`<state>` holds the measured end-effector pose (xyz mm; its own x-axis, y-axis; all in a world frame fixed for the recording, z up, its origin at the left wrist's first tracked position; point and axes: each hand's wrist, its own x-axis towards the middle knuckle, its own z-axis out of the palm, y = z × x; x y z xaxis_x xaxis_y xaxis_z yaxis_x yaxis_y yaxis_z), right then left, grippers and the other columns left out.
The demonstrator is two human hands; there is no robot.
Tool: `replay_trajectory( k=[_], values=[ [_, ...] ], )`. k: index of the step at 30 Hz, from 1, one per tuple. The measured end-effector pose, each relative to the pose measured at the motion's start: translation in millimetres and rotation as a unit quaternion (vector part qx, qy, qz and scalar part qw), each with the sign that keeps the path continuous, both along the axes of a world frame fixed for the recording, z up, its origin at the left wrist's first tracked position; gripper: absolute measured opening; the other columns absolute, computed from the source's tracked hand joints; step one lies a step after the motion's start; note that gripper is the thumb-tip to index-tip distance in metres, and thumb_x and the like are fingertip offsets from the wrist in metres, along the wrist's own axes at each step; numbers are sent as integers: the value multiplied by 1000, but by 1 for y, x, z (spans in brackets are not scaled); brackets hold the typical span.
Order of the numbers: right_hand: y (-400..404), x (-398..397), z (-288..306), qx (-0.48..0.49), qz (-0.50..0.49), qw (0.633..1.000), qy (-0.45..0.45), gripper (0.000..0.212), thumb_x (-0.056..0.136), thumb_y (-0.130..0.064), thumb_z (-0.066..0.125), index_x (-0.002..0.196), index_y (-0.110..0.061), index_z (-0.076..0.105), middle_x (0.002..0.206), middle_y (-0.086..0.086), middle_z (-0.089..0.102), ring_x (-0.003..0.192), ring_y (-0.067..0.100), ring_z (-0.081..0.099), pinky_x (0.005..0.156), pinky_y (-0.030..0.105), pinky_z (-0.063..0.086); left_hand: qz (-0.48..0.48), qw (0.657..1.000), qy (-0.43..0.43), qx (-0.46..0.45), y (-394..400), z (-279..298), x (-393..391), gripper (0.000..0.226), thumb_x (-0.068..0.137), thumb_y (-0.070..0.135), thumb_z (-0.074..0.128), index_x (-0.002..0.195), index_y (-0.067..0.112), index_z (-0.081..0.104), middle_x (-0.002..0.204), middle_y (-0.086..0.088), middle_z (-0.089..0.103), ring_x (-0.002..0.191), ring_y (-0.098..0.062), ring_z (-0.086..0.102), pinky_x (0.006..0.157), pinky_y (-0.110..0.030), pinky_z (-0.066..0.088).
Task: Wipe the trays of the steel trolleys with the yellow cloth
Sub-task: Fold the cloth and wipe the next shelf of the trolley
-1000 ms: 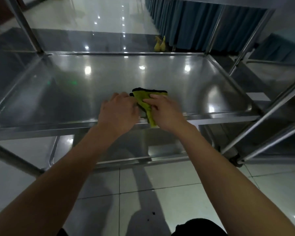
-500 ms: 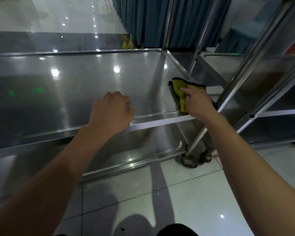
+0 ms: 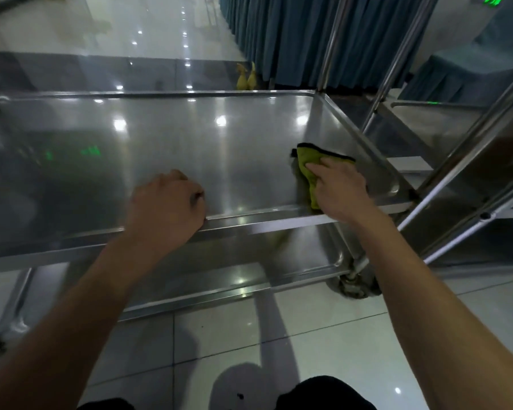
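Note:
The yellow cloth (image 3: 308, 161), edged in black, lies folded in the right front corner of the steel trolley's top tray (image 3: 190, 143). My right hand (image 3: 338, 190) lies on top of it, fingers stretched flat and pressing it onto the tray floor; part of the cloth is hidden under the palm. My left hand (image 3: 166, 208) sits on the tray's front rim with its fingers curled and nothing in them. A lower tray (image 3: 249, 261) of the same trolley shows beneath.
A second steel trolley (image 3: 471, 184) stands close on the right, its slanted posts beside my right hand. Blue curtains (image 3: 293, 39) hang at the back, with two yellow objects (image 3: 246, 79) on the shiny tiled floor.
My right hand slid the cloth from the front middle of the tray to its right front corner. My left hand came off the cloth and stayed by the front rim.

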<state>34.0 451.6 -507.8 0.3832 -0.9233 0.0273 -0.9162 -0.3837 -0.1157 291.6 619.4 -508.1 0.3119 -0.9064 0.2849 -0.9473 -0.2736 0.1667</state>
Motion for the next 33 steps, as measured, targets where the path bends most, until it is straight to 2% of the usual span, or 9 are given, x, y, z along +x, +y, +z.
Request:
replay_trajectory(
  k=[3, 7, 11, 13, 17, 21, 25, 29, 33],
  values=[
    [21, 64, -3, -1, 74, 997, -12, 51, 102, -26, 38, 152, -37, 37, 164, 0, 23, 146, 31, 25, 118, 48, 24, -12, 1000, 0, -3, 4, -2, 8, 27, 93, 42, 52, 107, 34, 74, 117, 5, 64, 107, -28, 62, 83, -38, 49],
    [31, 142, -1, 52, 151, 986, -42, 52, 102, -25, 36, 151, -38, 37, 165, 1, 20, 149, 34, 17, 119, 53, 17, -42, 999, -11, -8, 12, -6, 18, 36, 96, 49, 46, 113, 30, 71, 127, 10, 64, 114, -22, 61, 87, -35, 49],
    [31, 190, 3, 88, 200, 975, -35, 54, 100, -21, 37, 152, -39, 36, 166, -2, 17, 150, 31, 14, 121, 50, 14, -36, 999, -7, -6, 14, -10, 21, 34, 94, 53, 47, 106, 29, 67, 115, 7, 68, 101, -23, 65, 68, -32, 41],
    [30, 195, 2, 95, 217, 970, -51, 52, 102, -22, 34, 151, -39, 37, 166, -3, 17, 151, 28, 14, 121, 48, 12, -33, 999, 5, -13, 13, -10, 21, 31, 92, 52, 49, 104, 30, 68, 109, 7, 69, 95, -23, 65, 65, -30, 36],
    [24, 186, -1, 80, 235, 966, -68, 49, 105, -27, 29, 151, -39, 38, 165, -4, 20, 149, 25, 18, 121, 46, 15, -13, 1000, 16, -7, 11, -2, 15, 28, 89, 51, 53, 97, 31, 72, 101, 3, 71, 90, -27, 65, 65, -30, 40],
    [4, 167, -2, 84, 220, 969, -79, 48, 105, -26, 29, 150, -40, 38, 165, -7, 21, 150, 21, 19, 119, 42, 18, 25, 998, -51, 3, -13, 12, 1, 32, 90, 48, 51, 80, 23, 68, 83, -4, 61, 74, -26, 56, 63, -32, 38],
    [-38, 116, -6, 75, 145, 984, -75, 47, 104, -31, 30, 148, -44, 40, 164, -10, 22, 149, 20, 22, 119, 42, 22, -22, 999, -24, 17, -45, 13, -15, 22, 89, 37, 55, 102, 29, 71, 111, 0, 63, 101, -25, 59, 73, -35, 44],
    [-88, 43, -12, 45, 80, 992, -87, 49, 99, -33, 36, 146, -42, 45, 161, -7, 30, 144, 25, 31, 116, 43, 30, -20, 999, -19, 38, -64, 10, -24, 22, 78, 31, 59, 96, 29, 72, 106, 2, 63, 94, -26, 62, 70, -32, 38],
    [-131, -21, -16, 27, -6, 993, -117, 47, 101, -26, 37, 146, -34, 48, 160, -1, 33, 141, 28, 37, 117, 47, 31, -10, 999, -20, 33, -69, 8, -24, 24, 81, 29, 56, 97, 27, 73, 102, 2, 61, 90, -26, 60, 71, -34, 39]
  ],
)
